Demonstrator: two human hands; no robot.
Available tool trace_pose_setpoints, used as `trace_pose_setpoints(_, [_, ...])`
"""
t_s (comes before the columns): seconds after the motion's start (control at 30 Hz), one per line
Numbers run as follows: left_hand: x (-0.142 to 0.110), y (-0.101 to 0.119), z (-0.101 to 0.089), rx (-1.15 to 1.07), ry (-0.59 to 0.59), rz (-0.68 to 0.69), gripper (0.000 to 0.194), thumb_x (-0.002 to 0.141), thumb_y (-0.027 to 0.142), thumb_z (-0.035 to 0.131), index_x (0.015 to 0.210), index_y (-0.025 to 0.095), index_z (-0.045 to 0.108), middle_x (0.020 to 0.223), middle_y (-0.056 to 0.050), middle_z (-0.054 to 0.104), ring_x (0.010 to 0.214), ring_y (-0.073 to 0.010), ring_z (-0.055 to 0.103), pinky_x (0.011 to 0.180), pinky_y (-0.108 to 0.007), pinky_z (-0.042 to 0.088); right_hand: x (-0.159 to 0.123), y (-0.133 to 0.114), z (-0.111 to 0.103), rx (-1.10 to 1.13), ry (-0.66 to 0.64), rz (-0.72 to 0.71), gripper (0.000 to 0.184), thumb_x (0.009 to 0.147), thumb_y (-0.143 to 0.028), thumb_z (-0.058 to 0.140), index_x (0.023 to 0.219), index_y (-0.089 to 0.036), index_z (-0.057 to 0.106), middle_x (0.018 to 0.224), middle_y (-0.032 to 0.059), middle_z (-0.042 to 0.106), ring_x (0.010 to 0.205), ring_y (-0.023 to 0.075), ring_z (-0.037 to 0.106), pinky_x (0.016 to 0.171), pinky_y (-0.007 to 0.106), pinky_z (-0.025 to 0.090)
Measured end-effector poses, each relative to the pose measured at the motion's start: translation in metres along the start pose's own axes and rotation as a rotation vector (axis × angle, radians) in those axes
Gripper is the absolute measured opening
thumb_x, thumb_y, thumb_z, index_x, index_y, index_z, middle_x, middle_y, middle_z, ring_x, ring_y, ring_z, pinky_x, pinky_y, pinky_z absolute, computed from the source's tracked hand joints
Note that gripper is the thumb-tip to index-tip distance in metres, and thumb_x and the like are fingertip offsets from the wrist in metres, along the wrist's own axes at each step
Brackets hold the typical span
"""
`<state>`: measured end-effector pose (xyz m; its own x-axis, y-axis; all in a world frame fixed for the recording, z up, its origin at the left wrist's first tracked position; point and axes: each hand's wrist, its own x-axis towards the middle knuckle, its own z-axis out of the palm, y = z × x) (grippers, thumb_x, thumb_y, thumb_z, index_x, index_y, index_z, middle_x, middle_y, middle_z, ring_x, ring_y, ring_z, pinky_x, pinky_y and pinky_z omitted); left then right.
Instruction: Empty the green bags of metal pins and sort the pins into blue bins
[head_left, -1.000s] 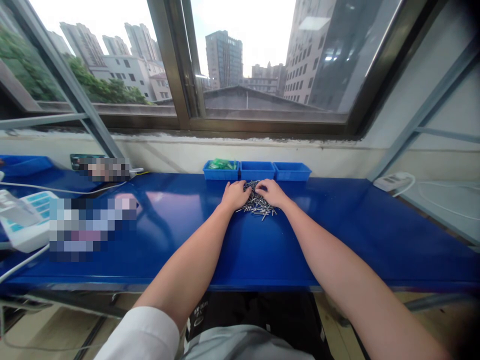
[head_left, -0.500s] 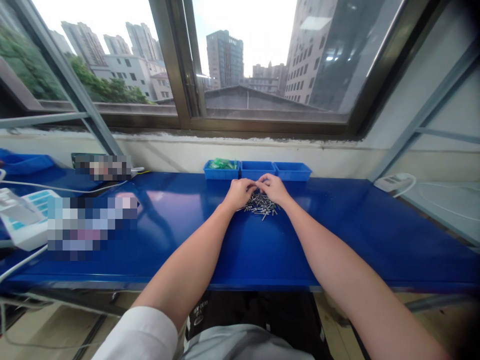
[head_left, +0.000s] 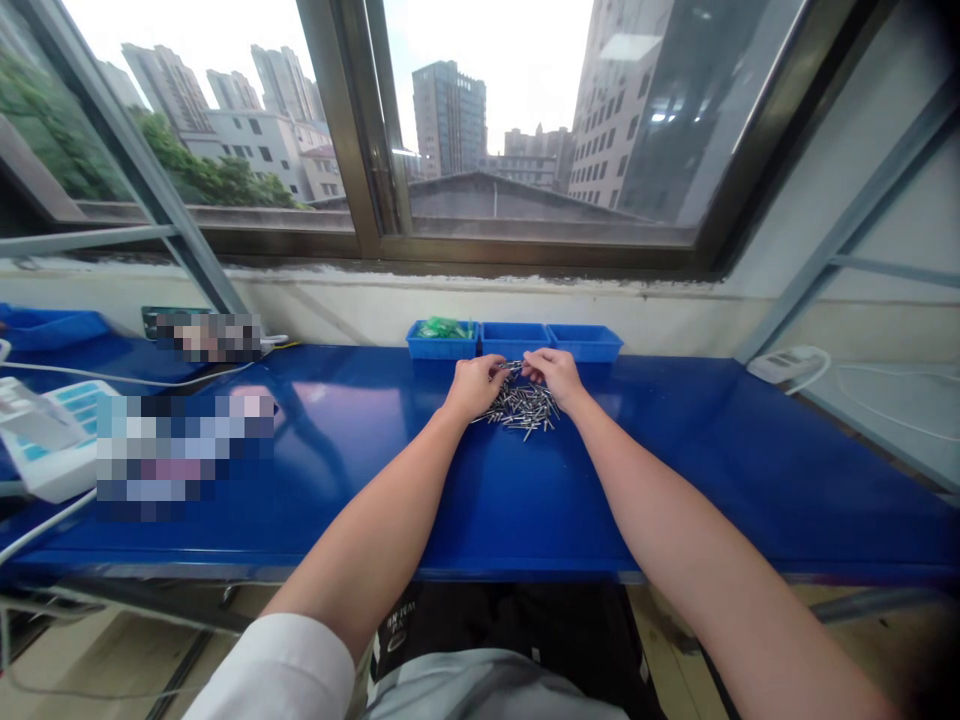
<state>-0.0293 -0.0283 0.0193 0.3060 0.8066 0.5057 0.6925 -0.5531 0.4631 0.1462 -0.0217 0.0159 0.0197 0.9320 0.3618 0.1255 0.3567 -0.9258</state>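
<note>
A heap of small silvery metal pins [head_left: 525, 408] lies on the blue table [head_left: 675, 470], just in front of three blue bins. My left hand [head_left: 476, 384] is curled at the heap's far left edge, fingertips pinched on a pin. My right hand [head_left: 553, 374] hovers at the heap's far side, its fingers pinched together towards the left hand. Between the two sets of fingertips a small metal piece [head_left: 512, 366] shows. The left bin [head_left: 442, 338] holds green parts; the middle bin [head_left: 514, 338] and right bin [head_left: 585, 341] show no contents from here.
A white device with blue buttons [head_left: 46, 436] and cables sit at the table's left end, beside blurred patches. Another blue tray [head_left: 49, 326] stands at the far left. A white power strip [head_left: 787, 361] lies on the grey shelf to the right. A window wall runs behind the bins.
Both hands have lifted off the heap and drawn back towards the bins, going from lying flat on the pins to pinching a small piece between their fingertips.
</note>
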Motion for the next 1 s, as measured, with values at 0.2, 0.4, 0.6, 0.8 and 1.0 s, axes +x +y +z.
trace_pose_setpoints(0.2, [0.001,-0.008,0.001,0.039,0.062,-0.106,0.033,0.086,0.027,0.05,0.115,0.017,0.061,0.099,-0.005,0.071,0.102,-0.0203,0.062,0.093,-0.032,0.044,0.008,0.008,-0.012,-0.18,0.268,-0.036,0.027,0.068,-0.039,0.061,0.081,-0.015,0.067,0.082,0.0071,0.07,0.076,0.0192,0.062,0.074,0.031,0.048])
trace_pose_setpoints(0.4, [0.002,-0.013,0.002,0.074,0.071,-0.158,0.032,0.084,0.023,0.049,0.113,0.016,0.061,0.1,-0.006,0.071,0.101,-0.0205,0.062,0.091,-0.032,0.044,0.01,0.012,-0.025,-0.608,0.316,0.011,0.049,0.07,-0.028,0.056,0.117,-0.017,0.062,0.116,0.0075,0.065,0.106,0.0264,0.052,0.094,0.041,0.04])
trace_pose_setpoints(0.6, [0.002,-0.013,0.002,0.078,0.061,-0.183,0.032,0.083,0.024,0.05,0.112,0.017,0.061,0.103,-0.006,0.07,0.1,-0.0199,0.062,0.092,-0.032,0.043,0.011,0.018,-0.029,-0.894,0.255,-0.001,0.059,0.07,-0.029,0.057,0.129,-0.022,0.053,0.135,0.0046,0.052,0.113,0.0318,0.041,0.094,0.047,0.036])
trace_pose_setpoints(0.8, [0.002,-0.016,0.004,0.087,0.051,-0.184,0.031,0.083,0.025,0.051,0.112,0.018,0.061,0.103,-0.006,0.069,0.101,-0.0204,0.061,0.092,-0.033,0.042,0.012,0.018,-0.036,-0.956,0.298,0.056,0.064,0.072,-0.032,0.055,0.134,-0.018,0.047,0.142,0.0065,0.045,0.115,0.0332,0.038,0.094,0.048,0.036])
trace_pose_setpoints(1.0, [0.002,-0.016,0.003,0.106,0.038,-0.189,0.032,0.083,0.025,0.051,0.112,0.018,0.062,0.108,-0.007,0.068,0.103,-0.0213,0.06,0.094,-0.034,0.043,0.013,0.023,-0.04,-0.964,0.286,0.112,0.071,0.07,-0.035,0.057,0.138,-0.019,0.041,0.149,0.009,0.033,0.118,0.0366,0.035,0.094,0.053,0.036])
